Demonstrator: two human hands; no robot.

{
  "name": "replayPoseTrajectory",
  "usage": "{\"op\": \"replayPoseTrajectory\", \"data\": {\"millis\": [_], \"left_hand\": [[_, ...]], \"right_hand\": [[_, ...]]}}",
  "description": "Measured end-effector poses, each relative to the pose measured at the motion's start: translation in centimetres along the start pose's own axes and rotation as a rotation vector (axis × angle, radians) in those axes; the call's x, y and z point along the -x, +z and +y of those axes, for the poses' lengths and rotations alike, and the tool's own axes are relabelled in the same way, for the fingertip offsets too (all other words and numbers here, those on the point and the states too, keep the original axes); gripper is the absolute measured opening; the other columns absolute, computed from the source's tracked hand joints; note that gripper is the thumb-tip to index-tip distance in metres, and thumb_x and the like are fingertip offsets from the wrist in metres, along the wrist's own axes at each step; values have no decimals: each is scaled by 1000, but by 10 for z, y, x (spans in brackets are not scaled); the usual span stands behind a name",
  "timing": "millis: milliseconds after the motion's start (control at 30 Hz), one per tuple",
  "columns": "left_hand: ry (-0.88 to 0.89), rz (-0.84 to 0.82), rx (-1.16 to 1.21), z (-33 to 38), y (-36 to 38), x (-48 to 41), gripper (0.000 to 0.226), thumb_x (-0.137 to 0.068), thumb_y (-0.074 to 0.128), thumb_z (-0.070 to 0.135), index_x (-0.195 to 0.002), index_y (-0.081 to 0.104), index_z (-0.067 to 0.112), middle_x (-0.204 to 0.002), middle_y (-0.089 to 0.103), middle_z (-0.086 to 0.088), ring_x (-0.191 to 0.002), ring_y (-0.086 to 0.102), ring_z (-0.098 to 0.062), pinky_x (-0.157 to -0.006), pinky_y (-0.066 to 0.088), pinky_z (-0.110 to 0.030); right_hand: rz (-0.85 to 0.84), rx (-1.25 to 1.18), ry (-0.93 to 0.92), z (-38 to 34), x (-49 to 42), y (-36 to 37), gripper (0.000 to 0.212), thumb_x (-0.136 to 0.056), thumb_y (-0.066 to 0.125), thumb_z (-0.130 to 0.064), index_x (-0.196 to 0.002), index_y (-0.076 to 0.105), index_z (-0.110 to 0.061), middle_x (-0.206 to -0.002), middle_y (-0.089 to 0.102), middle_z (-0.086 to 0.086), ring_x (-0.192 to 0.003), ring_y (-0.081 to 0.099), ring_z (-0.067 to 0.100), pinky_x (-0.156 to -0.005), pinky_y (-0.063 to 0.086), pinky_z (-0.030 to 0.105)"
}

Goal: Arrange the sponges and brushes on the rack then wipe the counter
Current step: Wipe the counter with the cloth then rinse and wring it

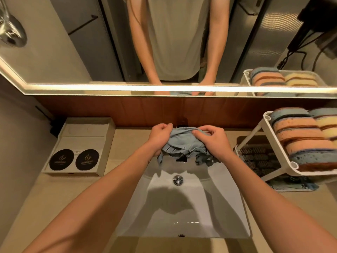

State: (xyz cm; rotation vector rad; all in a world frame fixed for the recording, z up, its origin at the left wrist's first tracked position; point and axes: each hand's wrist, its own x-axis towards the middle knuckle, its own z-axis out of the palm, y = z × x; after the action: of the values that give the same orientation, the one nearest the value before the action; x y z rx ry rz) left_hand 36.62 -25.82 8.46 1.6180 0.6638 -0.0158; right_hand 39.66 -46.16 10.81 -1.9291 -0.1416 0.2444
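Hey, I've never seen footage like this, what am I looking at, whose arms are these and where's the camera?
No machine here: a person wears one wide-angle camera on the head, looking down at their own arms. The wall mirror reflects their torso. The left hand and right hand both grip a crumpled blue-grey cloth over the white rectangular sink. On the beige counter, a white two-tier rack at the right holds striped orange, yellow and blue sponges on top and what look like dark bristly brushes below. At the left sits a shallow pale tray with two black round discs.
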Motion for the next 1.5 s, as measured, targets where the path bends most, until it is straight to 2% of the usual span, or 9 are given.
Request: {"op": "replayPoseTrajectory", "data": {"millis": [67,400,567,800,1067,1167,1267,1400,1500], "left_hand": [[-11,32,31,12,2,-11,26,-99,57,35,-86,65,13,-80,68,-5,-75,65,-18,-62,49,-24],[-163,155,111,15,15,-66,18,-95,62,28,-82,61,16,-104,72,-16,-101,70,-32,-95,57,-46],[-180,160,62,3,18,-67,23,-98,61,34,-84,61,16,-99,72,-12,-101,68,-30,-95,55,-38],[-192,165,78,-16,19,-43,24,-96,64,37,-89,65,14,-98,75,-15,-97,71,-32,-94,56,-43],[-199,153,27,-36,15,-1,27,-94,64,37,-78,65,16,-93,75,-14,-93,71,-33,-88,59,-43],[-150,155,-85,-45,11,15,28,-96,62,34,-74,58,17,-80,69,-9,-81,65,-29,-82,53,-35],[-108,141,-183,-60,8,34,30,-98,59,32,-73,54,17,-73,60,-5,-77,56,-24,-77,46,-32],[-63,117,-145,-65,6,61,29,-97,60,40,-87,64,13,-94,72,-9,-87,64,-21,-89,51,-36],[-36,35,-150,-55,6,79,36,-94,65,45,-103,67,10,-99,74,-6,-91,70,-21,-83,55,-36]], "right_hand": [[13,24,-16,-3,-17,0,18,-82,80,-38,-86,77,-20,-81,76,-5,-80,72,12,-71,56,31],[17,218,51,11,-86,14,24,-82,76,-50,-88,77,-27,-89,73,-11,-87,67,9,-76,53,26],[-23,147,113,30,-90,21,23,-81,78,-47,-87,77,-24,-87,76,-8,-89,71,13,-83,57,30],[-85,189,98,31,-62,16,24,-85,75,-45,-93,76,-23,-89,75,-8,-89,69,11,-82,54,29],[-128,225,63,42,-18,12,27,-85,72,-50,-92,78,-24,-97,76,-10,-97,69,11,-90,54,33],[-184,280,34,48,-4,8,32,-85,70,-53,-98,77,-25,-105,75,-9,-103,66,11,-95,52,34],[-220,283,8,58,13,6,25,-84,71,-53,-91,75,-29,-99,74,-13,-97,67,11,-92,53,36],[-236,173,-43,64,30,4,18,-87,73,-41,-96,73,-26,-79,68,-11,-77,65,14,-77,55,38],[-253,31,14,61,38,1,20,-88,75,-33,-101,69,-20,-76,58,-3,-70,56,14,-66,51,34]]}}
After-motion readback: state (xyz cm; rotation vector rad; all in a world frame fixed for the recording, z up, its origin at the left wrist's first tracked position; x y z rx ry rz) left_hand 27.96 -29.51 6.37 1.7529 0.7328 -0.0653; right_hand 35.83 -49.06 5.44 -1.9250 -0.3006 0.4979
